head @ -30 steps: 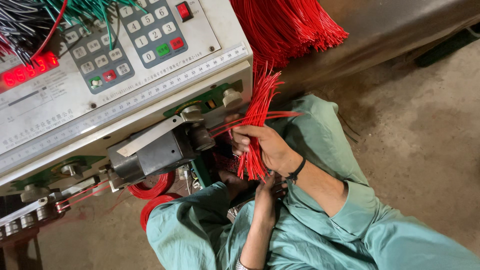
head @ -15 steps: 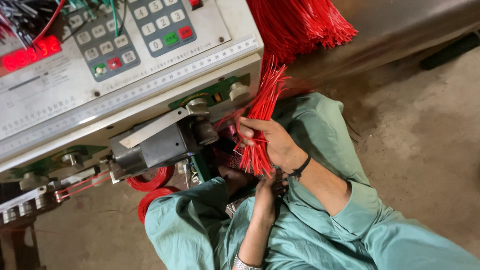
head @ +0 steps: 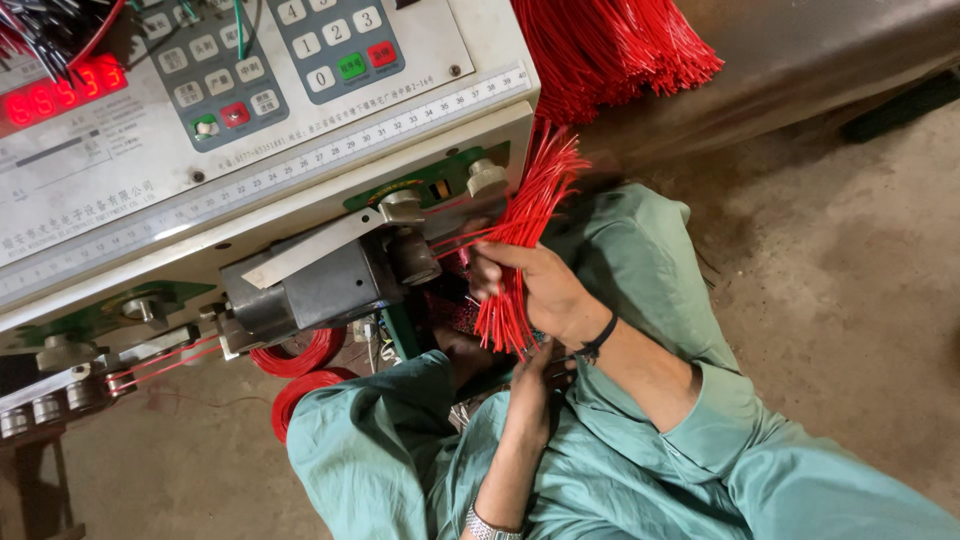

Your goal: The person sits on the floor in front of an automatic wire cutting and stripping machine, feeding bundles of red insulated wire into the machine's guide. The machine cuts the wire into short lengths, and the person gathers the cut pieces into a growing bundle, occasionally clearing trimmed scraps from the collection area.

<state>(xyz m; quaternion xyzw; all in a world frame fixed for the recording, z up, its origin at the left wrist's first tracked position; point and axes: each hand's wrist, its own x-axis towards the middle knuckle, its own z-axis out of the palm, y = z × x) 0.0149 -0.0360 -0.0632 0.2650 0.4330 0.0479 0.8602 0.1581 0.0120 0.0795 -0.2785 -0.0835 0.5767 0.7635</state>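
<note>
Your right hand (head: 545,290) grips a bundle of cut red wires (head: 520,235) beside the machine's grey cutter head (head: 330,280), while your left hand (head: 535,365), below, is too hidden to tell.

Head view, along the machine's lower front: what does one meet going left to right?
Row of small metal rollers → coil of red wire → grey metal cutter block → right hand gripping a bundle of cut red wires → black wristband → concrete floor.
</note>
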